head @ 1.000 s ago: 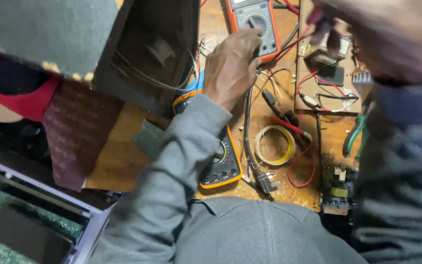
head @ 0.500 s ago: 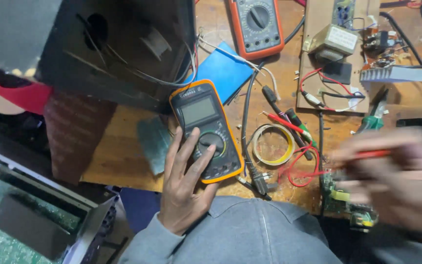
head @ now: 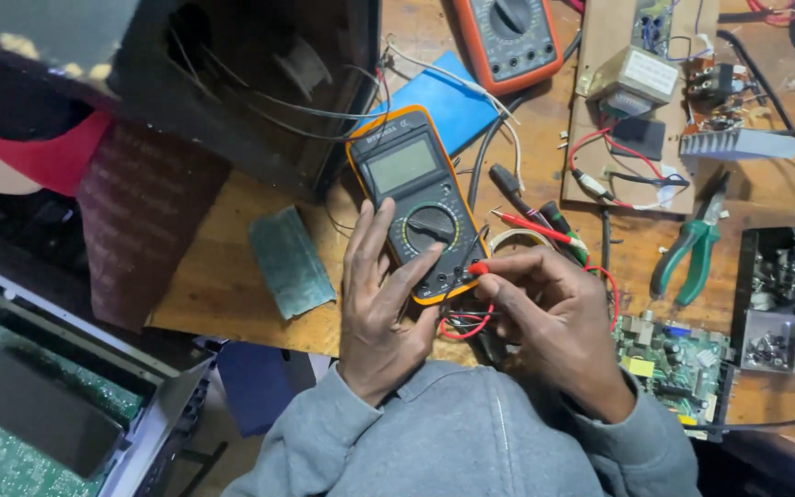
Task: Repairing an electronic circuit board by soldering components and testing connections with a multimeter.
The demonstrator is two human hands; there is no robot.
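The orange multimeter (head: 419, 201) is steadied on the table (head: 223, 276) by the left hand (head: 379, 304). A red probe plug (head: 478, 269) is pinched by the right hand (head: 549, 322) at its socket. The plug seems small and stiff, best taken by its body, not the soft wire.

Orange-edged multimeter (head: 416, 198), green-handled pliers (head: 689, 253)

We are in an electronics repair workshop: our wooden bench (head: 213, 285) carries two multimeters (head: 420, 202) (head: 512, 37), bare circuit boards (head: 669, 354), a transformer (head: 632, 78), green-handled pliers (head: 692, 253) and loose wires (head: 591, 152).
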